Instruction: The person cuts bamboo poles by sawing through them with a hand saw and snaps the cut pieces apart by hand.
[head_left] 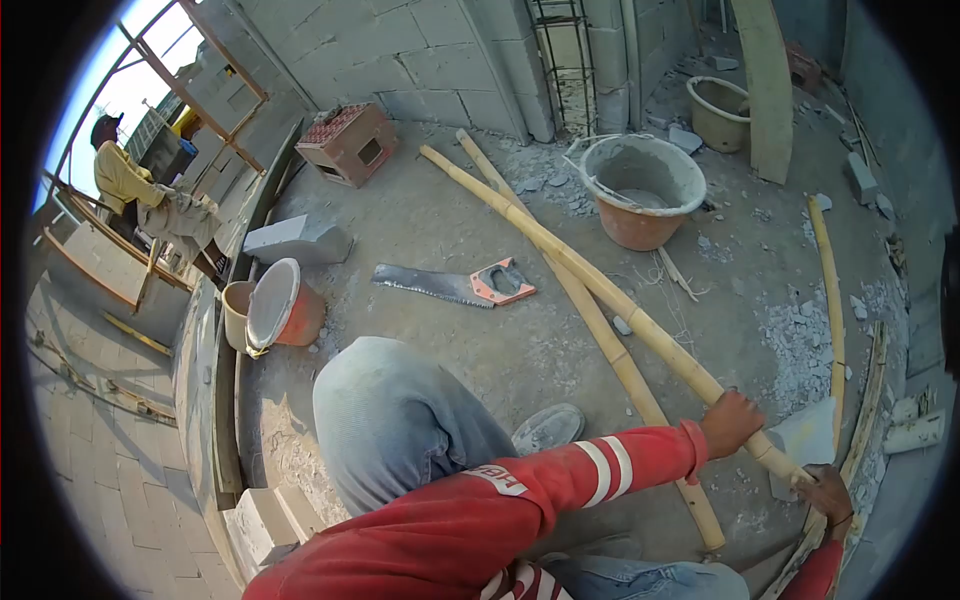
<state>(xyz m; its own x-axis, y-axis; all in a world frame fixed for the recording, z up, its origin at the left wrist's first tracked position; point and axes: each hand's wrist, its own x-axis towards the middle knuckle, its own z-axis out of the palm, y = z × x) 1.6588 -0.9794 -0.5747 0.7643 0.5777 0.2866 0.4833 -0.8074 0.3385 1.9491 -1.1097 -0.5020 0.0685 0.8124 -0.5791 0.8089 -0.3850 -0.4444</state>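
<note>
Left hand (732, 425) was clenched round the upper bamboo pole (630, 315), a short way in from its near end; the right hand (828, 495) grasped that same pole at the near end, its fingers partly hidden from where I stood. From the two hands the pole ran away across the room, passing over the lower bamboo pole (645, 405), which lay on the floor (480, 350); the two crossed well beyond the left hand. A handsaw (430, 283) with an orange and black handle lay flat, well apart from both hands; beyond the poles stood a large bucket (635, 228), crusted with grey; over to the side, a person in a yellow top (125, 175) sat near the wooden framing.
</note>
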